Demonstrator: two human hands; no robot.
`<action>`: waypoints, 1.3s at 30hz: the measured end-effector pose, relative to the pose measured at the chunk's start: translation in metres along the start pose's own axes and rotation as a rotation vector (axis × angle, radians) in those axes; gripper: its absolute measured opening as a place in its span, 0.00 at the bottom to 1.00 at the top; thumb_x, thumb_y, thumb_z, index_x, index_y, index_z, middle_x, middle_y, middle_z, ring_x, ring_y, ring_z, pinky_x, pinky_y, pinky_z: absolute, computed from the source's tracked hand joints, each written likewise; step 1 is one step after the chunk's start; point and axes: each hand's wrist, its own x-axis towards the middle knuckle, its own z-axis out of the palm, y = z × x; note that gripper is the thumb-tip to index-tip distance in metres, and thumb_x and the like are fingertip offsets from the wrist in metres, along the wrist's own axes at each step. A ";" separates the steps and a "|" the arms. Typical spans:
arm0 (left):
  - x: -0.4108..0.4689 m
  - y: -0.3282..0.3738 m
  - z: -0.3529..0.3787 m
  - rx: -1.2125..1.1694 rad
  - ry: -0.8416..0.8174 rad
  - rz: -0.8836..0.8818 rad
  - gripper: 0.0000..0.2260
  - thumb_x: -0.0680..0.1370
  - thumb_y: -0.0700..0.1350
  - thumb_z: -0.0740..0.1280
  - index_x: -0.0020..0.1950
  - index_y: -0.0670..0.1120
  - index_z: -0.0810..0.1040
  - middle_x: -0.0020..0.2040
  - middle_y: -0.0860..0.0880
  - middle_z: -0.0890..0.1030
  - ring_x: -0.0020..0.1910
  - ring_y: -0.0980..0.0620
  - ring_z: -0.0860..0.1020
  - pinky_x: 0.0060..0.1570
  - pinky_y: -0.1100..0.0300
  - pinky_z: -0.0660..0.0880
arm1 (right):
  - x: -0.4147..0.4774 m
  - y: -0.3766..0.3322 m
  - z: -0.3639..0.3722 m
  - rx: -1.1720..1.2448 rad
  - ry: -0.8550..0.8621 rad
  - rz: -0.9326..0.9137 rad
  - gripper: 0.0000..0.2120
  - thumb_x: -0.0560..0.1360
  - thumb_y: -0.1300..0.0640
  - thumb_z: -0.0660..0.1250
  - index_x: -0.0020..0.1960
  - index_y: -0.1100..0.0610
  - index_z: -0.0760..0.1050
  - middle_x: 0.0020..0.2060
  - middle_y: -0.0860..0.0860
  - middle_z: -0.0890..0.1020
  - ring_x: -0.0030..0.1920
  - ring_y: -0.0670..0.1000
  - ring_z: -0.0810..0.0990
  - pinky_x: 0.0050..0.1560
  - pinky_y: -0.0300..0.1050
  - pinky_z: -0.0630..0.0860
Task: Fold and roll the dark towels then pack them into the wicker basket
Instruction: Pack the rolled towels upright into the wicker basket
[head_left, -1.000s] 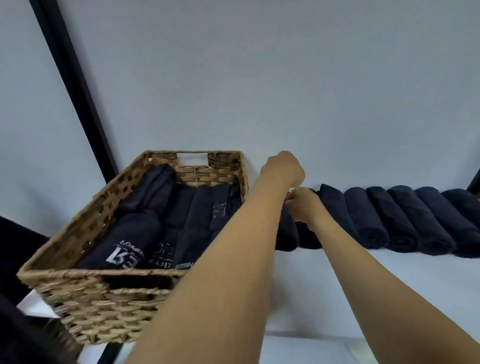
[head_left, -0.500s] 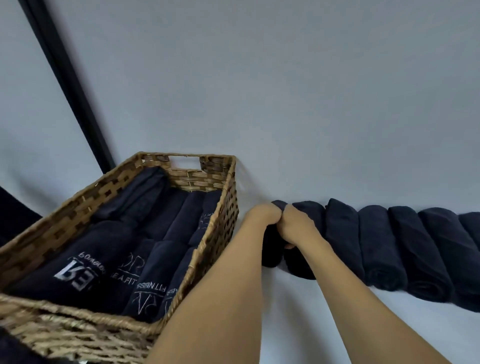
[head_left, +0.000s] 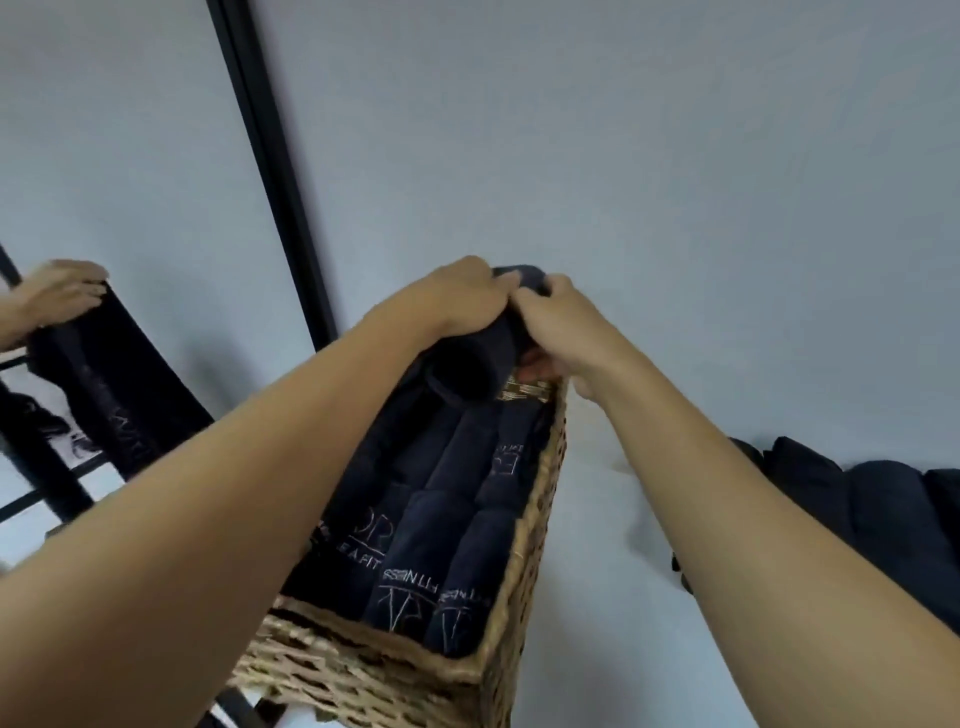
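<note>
A rolled dark towel (head_left: 470, 361) is held over the far end of the wicker basket (head_left: 395, 670). My left hand (head_left: 457, 299) grips its top from the left, and my right hand (head_left: 558, 322) grips it from the right, thumb underneath. Several rolled dark towels with white lettering (head_left: 436, 514) lie packed side by side inside the basket. More rolled dark towels (head_left: 852, 499) sit in a row on the white surface at the right.
Another person's hand (head_left: 57, 291) holds a dark towel (head_left: 111, 384) at the far left, by a black frame. A black vertical bar (head_left: 270, 171) runs down the pale wall behind the basket. White tabletop (head_left: 597, 597) lies between basket and towel row.
Both hands lifted the leftmost rolled towel off the row and carried it left, over the basket. The view has swung left, and another person's hand with a towel now shows.
</note>
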 end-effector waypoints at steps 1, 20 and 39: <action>0.004 -0.019 0.004 -0.013 0.014 -0.029 0.22 0.83 0.55 0.53 0.63 0.39 0.75 0.61 0.41 0.78 0.56 0.44 0.77 0.52 0.55 0.71 | 0.006 0.001 0.013 -0.001 -0.056 0.035 0.31 0.75 0.45 0.61 0.74 0.54 0.59 0.62 0.55 0.77 0.52 0.56 0.82 0.43 0.50 0.83; 0.034 -0.141 0.089 0.203 -0.186 -0.068 0.18 0.82 0.43 0.54 0.71 0.39 0.65 0.68 0.36 0.70 0.63 0.37 0.72 0.58 0.52 0.69 | 0.074 0.038 0.098 -0.618 -0.429 0.431 0.14 0.82 0.62 0.59 0.64 0.69 0.68 0.58 0.66 0.78 0.50 0.64 0.84 0.51 0.57 0.82; 0.004 -0.097 0.056 0.546 -0.276 -0.091 0.27 0.77 0.53 0.65 0.73 0.45 0.65 0.72 0.40 0.62 0.69 0.38 0.64 0.66 0.44 0.67 | 0.045 0.032 0.086 -1.229 -0.221 -0.149 0.16 0.78 0.57 0.61 0.65 0.55 0.73 0.62 0.54 0.76 0.59 0.58 0.76 0.51 0.50 0.73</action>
